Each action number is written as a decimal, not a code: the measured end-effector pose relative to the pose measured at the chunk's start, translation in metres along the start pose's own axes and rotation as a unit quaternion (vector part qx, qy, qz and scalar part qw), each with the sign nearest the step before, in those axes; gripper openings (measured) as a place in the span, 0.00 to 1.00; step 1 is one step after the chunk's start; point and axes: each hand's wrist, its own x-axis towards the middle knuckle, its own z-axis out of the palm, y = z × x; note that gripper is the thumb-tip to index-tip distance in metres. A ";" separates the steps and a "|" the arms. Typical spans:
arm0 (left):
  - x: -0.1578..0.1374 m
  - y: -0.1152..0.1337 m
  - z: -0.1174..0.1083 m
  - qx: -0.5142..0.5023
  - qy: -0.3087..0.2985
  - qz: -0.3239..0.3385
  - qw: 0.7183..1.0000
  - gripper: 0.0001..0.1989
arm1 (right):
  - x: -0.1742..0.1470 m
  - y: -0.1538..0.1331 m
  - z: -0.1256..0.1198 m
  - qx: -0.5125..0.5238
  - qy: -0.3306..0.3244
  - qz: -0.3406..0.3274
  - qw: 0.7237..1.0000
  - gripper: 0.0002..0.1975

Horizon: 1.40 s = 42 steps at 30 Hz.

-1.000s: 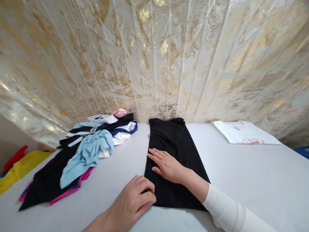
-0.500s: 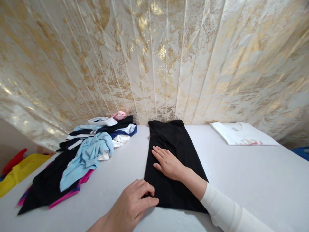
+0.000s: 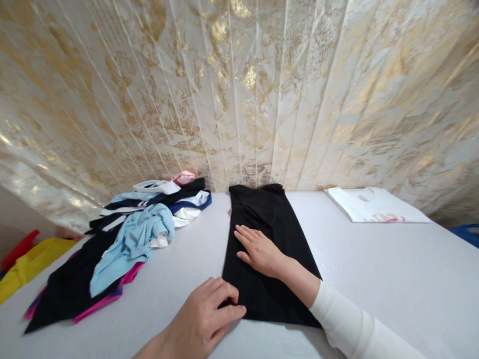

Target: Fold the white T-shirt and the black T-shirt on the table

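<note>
A black garment point(image 3: 288, 234) lies folded into a long panel on the white table, its far end against the wall covering. My right hand point(image 3: 260, 251) rests flat on its middle with the fingers stretched out, holding nothing. At the near left corner of the black garment, my left hand point(image 3: 209, 314) is curled, thumb and fingertips on the cloth's edge. Part of that corner is hidden by the fingers. The cloth under both hands looks mostly smooth, with a few creases and a layered flap toward its far end.
Left of the hands is a loose pile of clothes with a light blue garment point(image 3: 130, 249) on top. A folded white T-shirt point(image 3: 377, 207) lies at the back right of the table point(image 3: 389, 279). Yellow fabric point(image 3: 35, 264) shows past the left edge. A gold-patterned covering point(image 3: 258, 99) rises behind.
The view has shifted very slightly. Both hands keep their places on the black garment, and the cloth looks the same.
</note>
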 end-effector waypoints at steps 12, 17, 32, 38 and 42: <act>0.008 0.008 0.008 0.091 0.025 -0.002 0.995 0.09 | 0.000 0.000 0.006 0.005 0.034 -0.006 0.999 0.28; 0.010 0.013 0.010 0.095 0.018 -0.011 0.995 0.07 | -0.002 -0.005 0.008 0.019 0.044 -0.022 0.999 0.30; 0.008 0.015 0.009 0.053 -0.024 0.007 0.998 0.13 | 0.000 -0.001 0.006 0.014 0.051 -0.018 0.998 0.28; 0.005 0.012 0.015 0.026 -0.007 -0.023 0.999 0.08 | -0.002 -0.003 0.000 0.053 0.029 -0.041 0.997 0.27; 0.005 0.013 0.016 0.001 -0.014 -0.052 0.999 0.08 | -0.002 -0.007 -0.005 0.080 0.046 -0.078 0.993 0.24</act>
